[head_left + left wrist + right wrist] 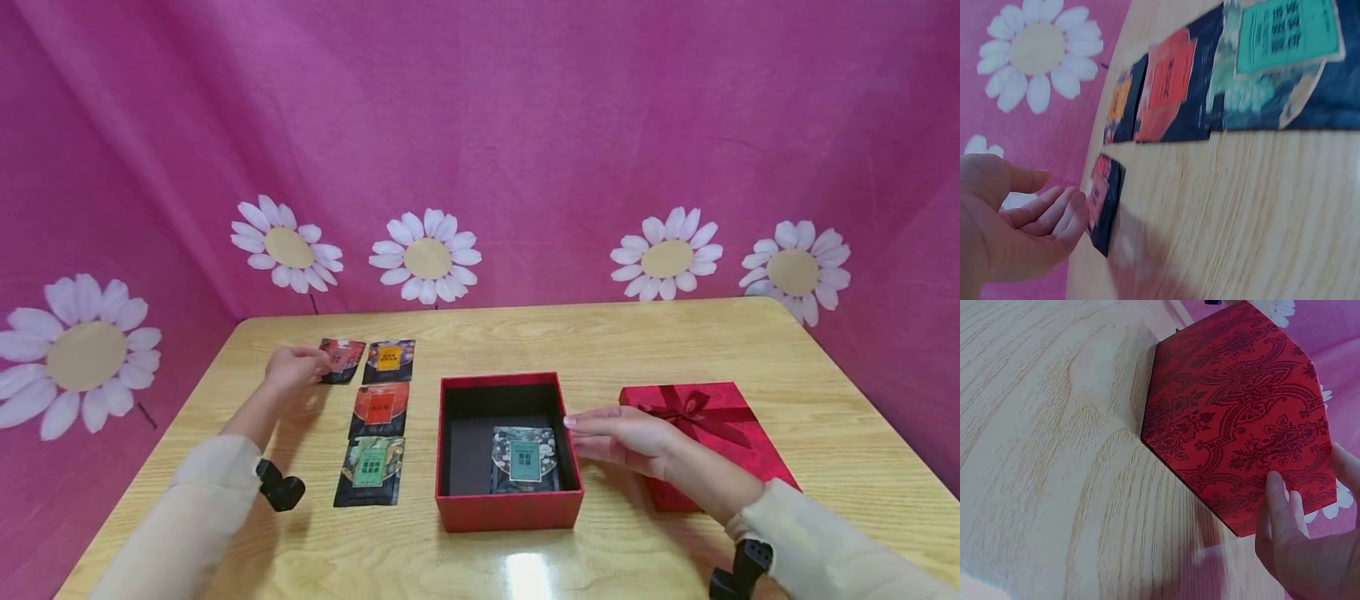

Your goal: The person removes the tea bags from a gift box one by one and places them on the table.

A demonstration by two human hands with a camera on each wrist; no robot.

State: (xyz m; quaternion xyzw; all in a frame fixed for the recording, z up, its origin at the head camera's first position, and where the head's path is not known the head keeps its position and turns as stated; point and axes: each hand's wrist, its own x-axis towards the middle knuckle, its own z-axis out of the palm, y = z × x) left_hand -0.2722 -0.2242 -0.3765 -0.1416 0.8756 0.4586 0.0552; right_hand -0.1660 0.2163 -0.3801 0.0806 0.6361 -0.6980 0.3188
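At the far left of the table, my left hand [292, 367] reaches a dark packet with a pinkish-red label [342, 360]. Its fingertips are at the packet's edge, the thumb held apart in the left wrist view. A red patterned box [510, 512] with a dark inside stands without its lid near the middle. Inside it lies a packet with a teal label [525, 461]. The outer right wall of the box is touched by the extended fingers of my right hand [626, 437], with the thumb near the rim.
Right of the box lies a red lid [750, 450] with a dark red bow, partly behind my right forearm. Packets with orange [389, 359], red [379, 408] and green [369, 472] labels form a column left of the box. A pink flowered curtain [525, 167] hangs behind the table.
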